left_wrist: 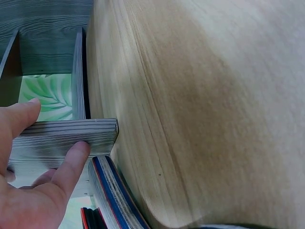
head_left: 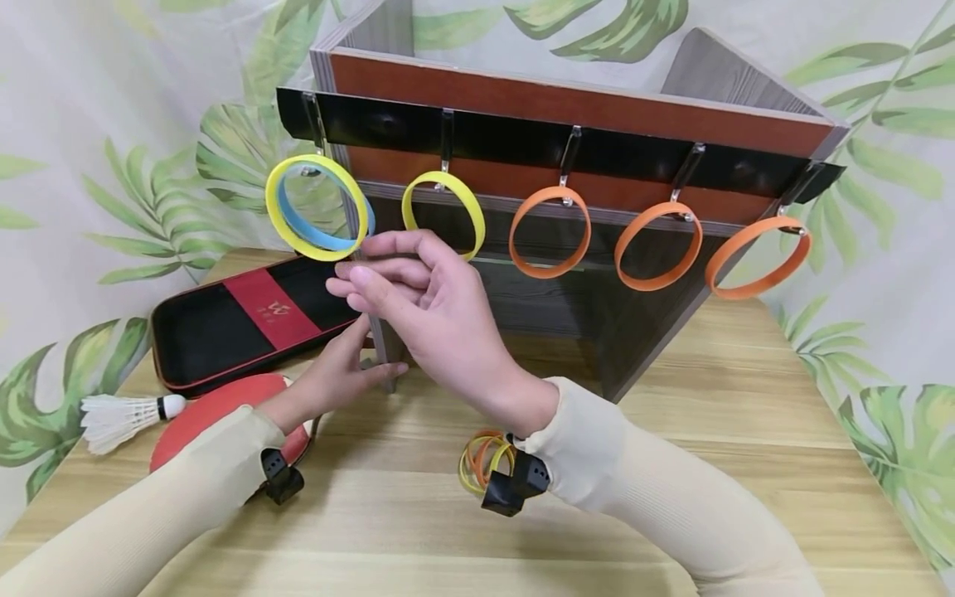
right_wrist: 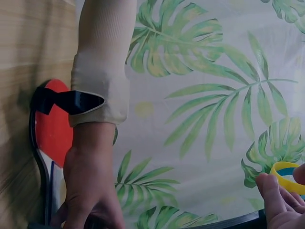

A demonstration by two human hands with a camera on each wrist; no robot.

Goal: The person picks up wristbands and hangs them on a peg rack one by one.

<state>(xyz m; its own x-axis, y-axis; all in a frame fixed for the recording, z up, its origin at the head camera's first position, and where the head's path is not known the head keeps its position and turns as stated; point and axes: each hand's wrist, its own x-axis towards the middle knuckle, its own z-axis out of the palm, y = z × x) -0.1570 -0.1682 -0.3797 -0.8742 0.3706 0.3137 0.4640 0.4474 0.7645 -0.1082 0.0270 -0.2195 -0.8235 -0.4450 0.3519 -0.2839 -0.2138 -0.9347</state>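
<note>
My left hand [head_left: 336,365] grips the lower edge of a side panel [left_wrist: 71,138] of a grey wood-grain stand [head_left: 634,332], thumb and fingers on opposite faces. Beside the leftmost hook, my right hand [head_left: 448,315] has its fingers loosely bent. Its fingertips are next to the right edge of a yellow ring [head_left: 276,207] and a blue ring [head_left: 298,224], which hang together on that hook. Whether they touch is hard to tell. A second yellow ring [head_left: 477,211] and three orange rings, the nearest an orange ring [head_left: 515,240], hang singly along the black hook strip [head_left: 507,137].
Several yellow and orange rings [head_left: 470,468] lie piled on the wooden table [head_left: 388,514] under the right wrist. At the left are a black-and-red case [head_left: 209,323], a red paddle [head_left: 216,414] and a white shuttlecock [head_left: 119,419]. Leaf-patterned cloth [head_left: 895,274] hangs behind.
</note>
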